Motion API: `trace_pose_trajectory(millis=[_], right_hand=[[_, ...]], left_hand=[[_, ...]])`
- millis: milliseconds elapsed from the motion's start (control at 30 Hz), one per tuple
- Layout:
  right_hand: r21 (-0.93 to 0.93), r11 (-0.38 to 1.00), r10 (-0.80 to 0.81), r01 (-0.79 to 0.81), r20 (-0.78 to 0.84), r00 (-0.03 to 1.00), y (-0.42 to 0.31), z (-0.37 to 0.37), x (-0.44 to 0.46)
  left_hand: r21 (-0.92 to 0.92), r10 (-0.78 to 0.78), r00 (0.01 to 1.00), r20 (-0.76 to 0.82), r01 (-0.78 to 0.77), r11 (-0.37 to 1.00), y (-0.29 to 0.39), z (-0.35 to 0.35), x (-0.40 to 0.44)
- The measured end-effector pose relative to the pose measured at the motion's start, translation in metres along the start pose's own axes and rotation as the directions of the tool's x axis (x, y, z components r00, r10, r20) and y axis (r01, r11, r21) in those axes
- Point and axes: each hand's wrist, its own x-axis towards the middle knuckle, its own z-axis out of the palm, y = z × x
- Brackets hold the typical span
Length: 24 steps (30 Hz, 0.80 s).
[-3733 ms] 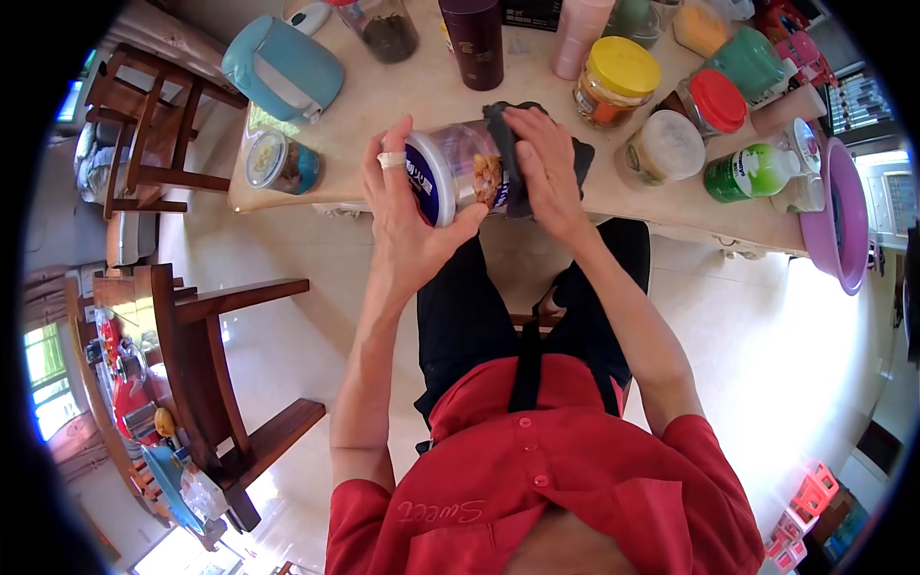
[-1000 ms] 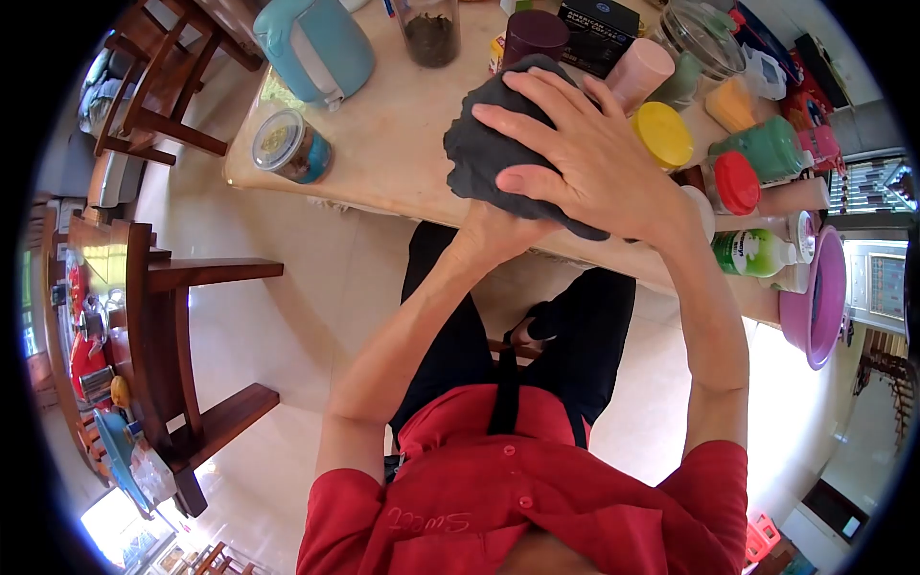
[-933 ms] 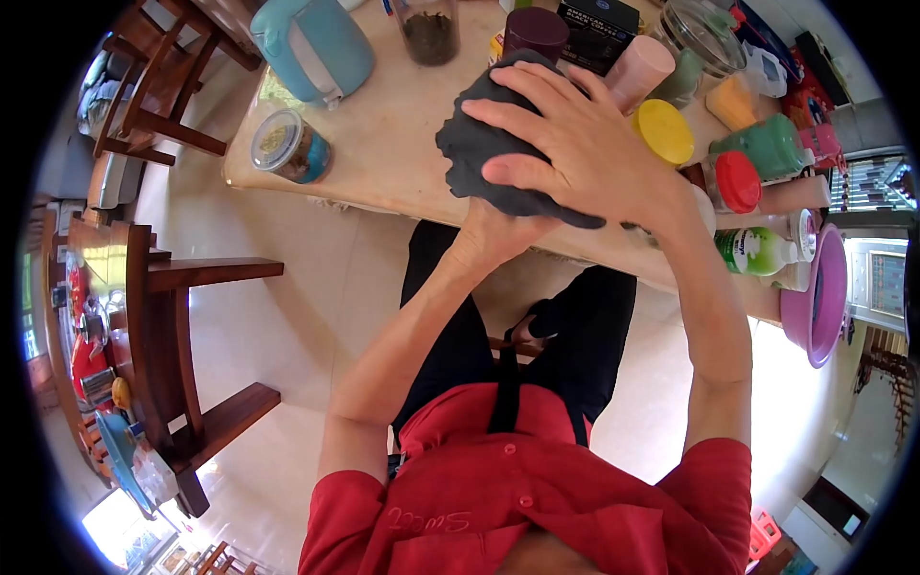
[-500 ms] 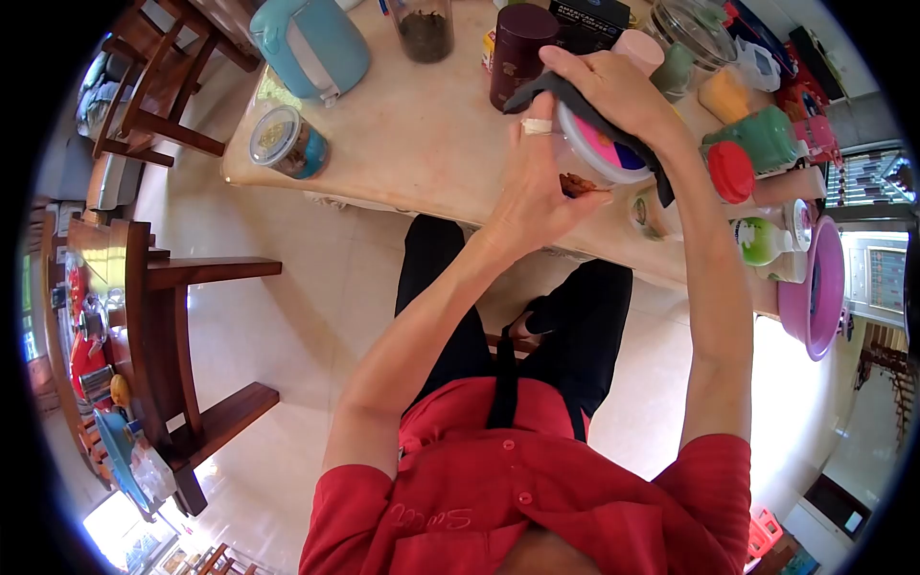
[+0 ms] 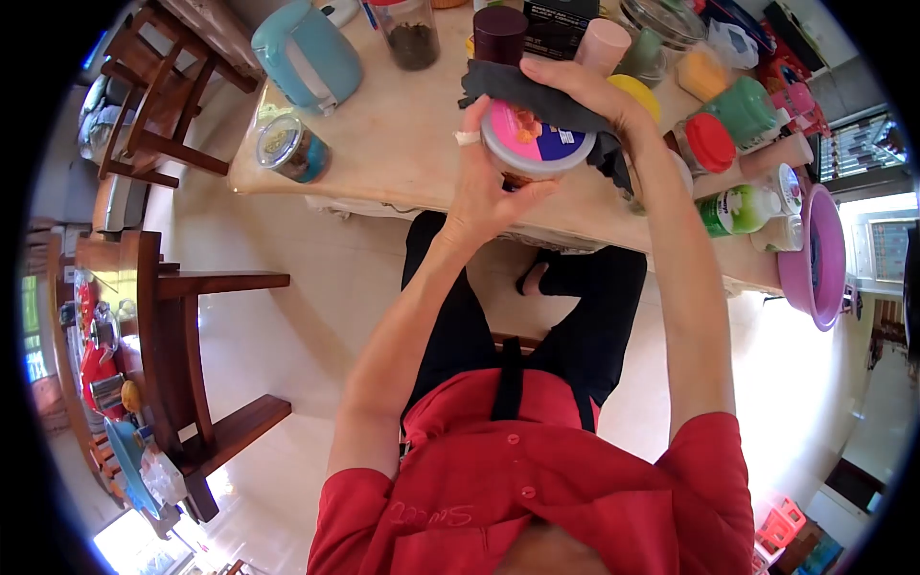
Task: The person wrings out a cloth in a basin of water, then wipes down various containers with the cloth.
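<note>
Grips the tub (image 5: 539,146) in the left hand (image 5: 482,192), with thumb and fingers set wide around the near and left sides. Points the lid (image 5: 530,134) up and slightly toward the camera, showing most of the pink-and-blue top. Runs the long axis from lid down to base, strongly foreshortened, with a short band of clear wall and brown contents in sight under the rim. Keeps it within the outline of the table (image 5: 393,134), near the front edge; cannot tell whether raised or resting. Presses the cloth (image 5: 517,88) along the lid's far and right rim with the right hand (image 5: 604,101), thumb laid along the top; cannot tell how the other, mostly hidden fingers are bent. To the left, offers bare tabletop as far as the small jar (image 5: 292,150) and the kettle (image 5: 307,57). Beyond the cloth, leaves little room before the tumbler (image 5: 499,36) and pink cup (image 5: 603,46). To the right, crowds up with the yellow lid (image 5: 634,94), red-lidded jar (image 5: 709,144) and green bottle (image 5: 736,209), ending at the basin (image 5: 824,257) by the table's right edge.
</note>
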Motion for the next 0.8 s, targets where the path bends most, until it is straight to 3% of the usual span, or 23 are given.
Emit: trace_pose_trajectory(millis=[33,100,200,267,300,367,467,500,567,600,667,700,733,800], right_hand=[[0.226,0.974,0.040,-0.018,-0.093,0.995,0.007,0.007,-0.001],[0.625,0.781,0.175,0.006,-0.227,0.958,0.019,0.021,-0.009],[0.737,0.670,0.307,0.091,-0.386,0.870,0.024,0.039,-0.017],[0.781,0.611,0.281,0.126,-0.363,0.888,0.037,0.046,-0.022],[0.745,0.657,0.274,0.115,-0.378,0.884,0.061,0.050,-0.021],[0.668,0.740,0.266,0.083,-0.403,0.876,0.113,0.062,-0.019],[0.495,0.846,0.156,0.200,-0.588,0.794,0.111,0.088,-0.037],[0.494,0.857,0.163,0.146,-0.529,0.832,0.138,0.088,-0.029],[0.423,0.880,0.069,0.218,-0.567,0.821,0.160,0.098,-0.025],[0.435,0.870,0.074,0.232,-0.579,0.812,0.157,0.102,-0.024],[0.271,0.912,0.005,0.307,-0.757,0.653,0.151,0.105,-0.021],[0.280,0.906,0.012,0.318,-0.768,0.641,0.134,0.103,-0.030],[0.198,0.929,-0.080,0.313,-0.718,0.692,0.105,0.096,-0.047],[0.116,0.943,-0.158,0.311,-0.665,0.730,0.092,0.088,-0.049]], left_hand=[[0.007,-0.001,1.000,0.000,0.001,1.000,0.003,-0.001,0.000],[-0.158,-0.133,0.991,0.011,0.133,0.978,0.008,0.002,-0.003],[-0.132,-0.086,0.996,0.030,0.089,0.987,0.005,0.002,-0.003],[-0.205,-0.133,0.991,0.027,0.136,0.969,0.008,0.005,-0.004],[-0.281,-0.183,0.983,0.009,0.178,0.943,0.009,0.006,-0.003],[-0.223,-0.169,0.986,0.016,0.168,0.960,0.005,0.005,-0.005],[-0.173,-0.143,0.990,0.002,0.141,0.975,0.000,0.006,-0.007],[-0.179,-0.128,0.992,-0.006,0.125,0.976,-0.001,0.006,-0.006],[-0.164,-0.139,0.990,0.003,0.138,0.977,0.000,0.006,-0.006],[-0.154,-0.152,0.988,0.002,0.150,0.977,0.000,0.004,-0.006],[-0.098,-0.125,0.992,0.016,0.126,0.987,-0.005,0.000,-0.006],[-0.054,-0.104,0.995,0.006,0.104,0.993,-0.006,-0.002,-0.006],[-0.052,-0.099,0.995,0.026,0.101,0.994,-0.003,-0.002,-0.004],[-0.129,-0.214,0.976,0.034,0.216,0.968,0.007,-0.002,-0.003]])
